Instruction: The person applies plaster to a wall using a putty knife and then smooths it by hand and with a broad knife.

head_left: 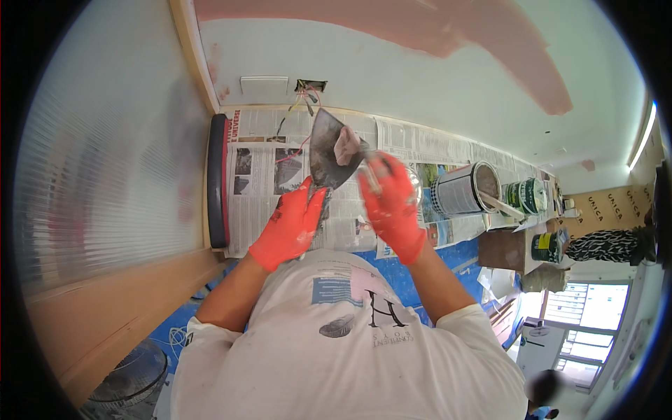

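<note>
My left hand (285, 225), in an orange-red glove, is closed around the handle of a wide putty knife. Its dark, stained blade (323, 148) fans out away from me, and a lump of pinkish filler (346, 145) sits on it. My right hand (393, 204), gloved the same way, grips a smaller putty knife (372, 180); its tip meets the right edge of the wide blade, close beside the filler. Fingers and slight blur hide part of this second tool. Both tools are held above a newspaper-covered surface (260, 208).
An open paint can (453, 192) with a stick across its mouth stands at right, beside a green-and-white tub (519, 197). Wires (306, 94) hang from a wall box ahead. Pink patches (521, 56) mark the pale wall. A ribbed panel (126, 175) borders the left. Another person (546, 388) is far right.
</note>
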`<state>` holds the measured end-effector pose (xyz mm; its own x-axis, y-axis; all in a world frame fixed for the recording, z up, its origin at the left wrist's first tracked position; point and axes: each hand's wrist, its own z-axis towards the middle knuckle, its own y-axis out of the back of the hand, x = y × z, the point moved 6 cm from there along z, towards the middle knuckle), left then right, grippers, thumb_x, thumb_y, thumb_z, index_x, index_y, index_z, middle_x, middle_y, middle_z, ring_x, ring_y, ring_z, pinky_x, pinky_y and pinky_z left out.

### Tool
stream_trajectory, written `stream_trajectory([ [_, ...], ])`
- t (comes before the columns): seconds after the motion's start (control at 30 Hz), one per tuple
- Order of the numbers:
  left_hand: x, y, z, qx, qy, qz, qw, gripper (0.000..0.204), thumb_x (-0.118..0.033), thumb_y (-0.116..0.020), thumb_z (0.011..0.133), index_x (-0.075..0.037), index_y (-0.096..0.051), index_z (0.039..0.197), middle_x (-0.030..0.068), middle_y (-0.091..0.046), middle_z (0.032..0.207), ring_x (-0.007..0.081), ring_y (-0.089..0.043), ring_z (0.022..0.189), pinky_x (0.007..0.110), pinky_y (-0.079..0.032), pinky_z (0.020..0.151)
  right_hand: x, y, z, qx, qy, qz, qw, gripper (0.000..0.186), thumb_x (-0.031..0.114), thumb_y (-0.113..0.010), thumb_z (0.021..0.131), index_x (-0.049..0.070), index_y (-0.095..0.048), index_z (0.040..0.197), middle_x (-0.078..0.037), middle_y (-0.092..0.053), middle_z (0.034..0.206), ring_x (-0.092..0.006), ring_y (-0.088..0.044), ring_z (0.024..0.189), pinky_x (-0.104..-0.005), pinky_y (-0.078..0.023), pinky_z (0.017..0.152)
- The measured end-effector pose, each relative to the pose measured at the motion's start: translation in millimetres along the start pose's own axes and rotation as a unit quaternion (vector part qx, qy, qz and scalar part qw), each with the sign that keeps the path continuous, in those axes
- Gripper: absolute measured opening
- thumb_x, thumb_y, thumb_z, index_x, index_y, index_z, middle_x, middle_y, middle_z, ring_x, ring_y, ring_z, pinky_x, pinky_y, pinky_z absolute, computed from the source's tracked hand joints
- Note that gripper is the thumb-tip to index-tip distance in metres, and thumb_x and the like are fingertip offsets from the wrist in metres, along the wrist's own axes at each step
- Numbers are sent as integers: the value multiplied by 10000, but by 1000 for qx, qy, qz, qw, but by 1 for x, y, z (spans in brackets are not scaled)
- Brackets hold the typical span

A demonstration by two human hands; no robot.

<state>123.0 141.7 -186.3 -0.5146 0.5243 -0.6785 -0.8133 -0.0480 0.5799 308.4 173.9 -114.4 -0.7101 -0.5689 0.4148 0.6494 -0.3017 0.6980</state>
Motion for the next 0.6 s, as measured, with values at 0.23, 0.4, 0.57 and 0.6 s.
stream_trajectory([
  [0.23,1,0,1,-12,-2,-8,1000,371,-91,-530,986,112,-523,1297,288,-595,1077,427,-577,949,470,-463,826,19,-9,10,13,80,-31,996,404,31,-713,864,43,-605,1253,-198,-589,1174,-353,-629,965,-402,-544,781],
  [0.4,7,-3,-4,-4,-42,69,997,384,-86,-521,984,113,-510,1312,293,-579,1182,442,-572,1009,475,-462,859,-5,-10,9,14,-41,106,993,395,34,-724,854,31,-619,1234,-201,-594,1183,-363,-641,952,-401,-543,778],
  [0.57,20,-6,-7,22,12,57,998,387,-60,-493,984,104,-501,1334,321,-564,1196,438,-572,1021,467,-462,911,12,-16,13,65,41,66,995,383,54,-735,849,36,-638,1219,-192,-612,1165,-356,-634,984,-403,-539,808],
  [0.6,15,-4,-6,26,8,36,999,394,-52,-495,977,103,-499,1340,329,-557,1207,439,-572,1023,467,-462,915,10,-16,14,55,26,38,997,384,58,-736,849,40,-639,1220,-191,-613,1159,-353,-633,985,-402,-539,810],
])
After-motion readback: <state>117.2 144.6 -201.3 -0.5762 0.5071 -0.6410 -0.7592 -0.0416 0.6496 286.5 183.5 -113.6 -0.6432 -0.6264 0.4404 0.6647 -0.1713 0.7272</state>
